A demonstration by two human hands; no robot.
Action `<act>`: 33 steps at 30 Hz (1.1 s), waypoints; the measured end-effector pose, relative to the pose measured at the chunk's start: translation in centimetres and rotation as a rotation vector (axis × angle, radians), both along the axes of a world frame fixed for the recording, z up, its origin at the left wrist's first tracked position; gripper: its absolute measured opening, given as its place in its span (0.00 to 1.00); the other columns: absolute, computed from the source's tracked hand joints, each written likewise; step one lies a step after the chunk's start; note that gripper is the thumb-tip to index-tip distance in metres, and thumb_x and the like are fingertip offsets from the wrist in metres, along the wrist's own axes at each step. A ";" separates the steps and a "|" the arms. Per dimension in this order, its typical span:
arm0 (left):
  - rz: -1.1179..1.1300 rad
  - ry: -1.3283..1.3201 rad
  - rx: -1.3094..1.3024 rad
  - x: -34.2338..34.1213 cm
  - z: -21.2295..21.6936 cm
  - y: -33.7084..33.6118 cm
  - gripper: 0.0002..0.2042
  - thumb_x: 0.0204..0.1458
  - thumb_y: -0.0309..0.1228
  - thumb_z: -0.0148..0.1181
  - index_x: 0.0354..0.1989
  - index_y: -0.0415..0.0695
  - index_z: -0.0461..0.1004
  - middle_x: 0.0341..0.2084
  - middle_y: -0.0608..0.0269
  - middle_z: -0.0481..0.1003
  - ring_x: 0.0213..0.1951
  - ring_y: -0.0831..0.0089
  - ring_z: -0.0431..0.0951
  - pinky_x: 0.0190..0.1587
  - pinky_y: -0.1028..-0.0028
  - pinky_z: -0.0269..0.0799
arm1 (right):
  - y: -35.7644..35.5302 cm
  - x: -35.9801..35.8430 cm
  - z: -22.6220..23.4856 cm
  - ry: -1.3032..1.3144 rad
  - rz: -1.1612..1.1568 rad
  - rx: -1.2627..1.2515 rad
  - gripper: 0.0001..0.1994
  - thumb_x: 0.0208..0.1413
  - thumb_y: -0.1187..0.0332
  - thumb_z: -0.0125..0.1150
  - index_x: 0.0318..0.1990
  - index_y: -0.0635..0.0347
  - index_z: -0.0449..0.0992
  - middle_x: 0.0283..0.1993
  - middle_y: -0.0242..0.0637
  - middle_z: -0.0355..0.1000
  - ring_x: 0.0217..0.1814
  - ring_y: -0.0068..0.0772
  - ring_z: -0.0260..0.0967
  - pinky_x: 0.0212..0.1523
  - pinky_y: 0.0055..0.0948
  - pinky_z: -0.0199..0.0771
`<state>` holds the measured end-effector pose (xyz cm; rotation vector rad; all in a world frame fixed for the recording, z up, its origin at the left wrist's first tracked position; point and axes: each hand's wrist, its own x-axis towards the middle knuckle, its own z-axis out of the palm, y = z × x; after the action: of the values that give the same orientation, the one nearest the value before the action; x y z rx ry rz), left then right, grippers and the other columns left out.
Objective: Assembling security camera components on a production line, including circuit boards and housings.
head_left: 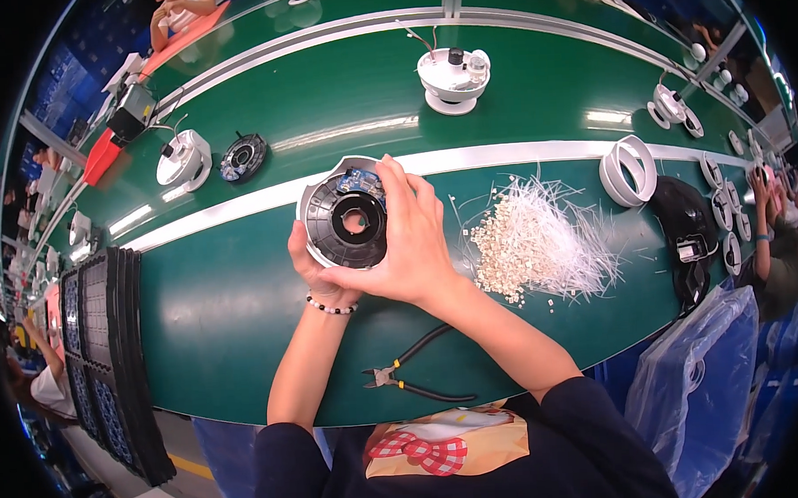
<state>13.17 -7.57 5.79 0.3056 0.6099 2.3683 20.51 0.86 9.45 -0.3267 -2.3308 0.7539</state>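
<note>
The round camera housing [344, 214] sits in both my hands just above the green work surface [241, 300], its open black inside with a central hole turned up toward me and a small blue circuit board showing at its 12 o'clock edge. My left hand [315, 269] cups it from below at about 7 o'clock, fingers wrapped around the white rim, a bead bracelet [330, 307] on the wrist. My right hand [408, 244] clamps the 3 o'clock side, thumb across the lower edge and fingertips curled over the top by the board. Both forearms rise from 6 o'clock, converging on the part. My right palm hides the housing's right third, so I cannot tell what lies under it.

At 5 o'clock from the housing lie black-handled side cutters [413, 373]. At 3 o'clock is a heap of clipped white cable ties [541, 243]. Beyond it stand white rings [629, 169]. At 9 o'clock, stacked black trays [110, 368] run to the picture's edge, partly cut off.
</note>
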 end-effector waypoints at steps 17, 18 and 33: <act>-0.373 -0.109 -0.040 0.0 0.7 2.1 0.33 0.44 0.55 0.41 0.52 0.41 0.59 0.47 0.51 0.64 0.48 0.60 0.66 0.50 0.63 0.64 | 5.1 2.7 0.7 0.053 0.310 -0.001 0.50 0.17 0.52 0.70 0.53 0.70 0.53 0.54 0.54 0.53 0.57 0.53 0.50 0.56 0.41 0.53; -0.295 -0.083 -0.089 0.7 0.8 2.5 0.30 0.44 0.52 0.42 0.50 0.40 0.60 0.45 0.52 0.66 0.46 0.62 0.68 0.48 0.65 0.65 | 5.0 3.0 0.3 0.051 0.304 -0.001 0.50 0.17 0.52 0.70 0.53 0.70 0.53 0.54 0.54 0.53 0.57 0.53 0.50 0.56 0.41 0.53; -0.177 0.005 -0.305 -0.9 0.0 9.1 0.26 0.47 0.47 0.38 0.46 0.38 0.64 0.42 0.53 0.69 0.44 0.63 0.69 0.49 0.65 0.64 | 7.1 4.8 -4.2 0.088 -0.018 -0.048 0.55 0.28 0.44 0.66 0.58 0.68 0.41 0.62 0.57 0.36 0.64 0.58 0.32 0.60 0.48 0.35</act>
<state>12.23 1.48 5.76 0.2196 0.8953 2.0705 25.32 8.00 5.30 -0.3285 -2.2281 0.8002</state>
